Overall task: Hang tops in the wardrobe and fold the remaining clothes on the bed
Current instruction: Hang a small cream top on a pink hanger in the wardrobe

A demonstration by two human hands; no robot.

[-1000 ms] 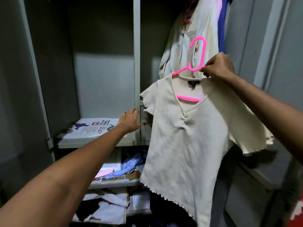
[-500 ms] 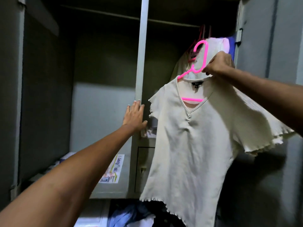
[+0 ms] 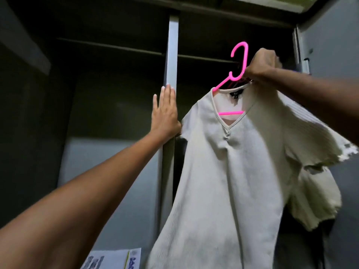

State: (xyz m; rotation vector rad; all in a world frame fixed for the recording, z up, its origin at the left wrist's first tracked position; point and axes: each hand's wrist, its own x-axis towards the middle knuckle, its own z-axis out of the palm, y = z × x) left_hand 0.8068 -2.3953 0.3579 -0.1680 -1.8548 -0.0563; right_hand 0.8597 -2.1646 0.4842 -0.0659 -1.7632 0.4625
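Cream ribbed top [image 3: 229,171] was hanging off a pink plastic hanger [image 3: 236,74], up near the wardrobe rail [image 3: 204,58] on the right side. Looked light and floppy to me, so I'd hold the stiff hanger, not the fabric. My right hand [image 3: 261,66] was fisted round the hanger's neck; my left hand [image 3: 165,113] lay flat, fingers together, on the grey centre post [image 3: 172,55].

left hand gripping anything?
No. The left hand lies flat, fingers straight, against the wardrobe's centre post; only the right hand grips the pink hanger.
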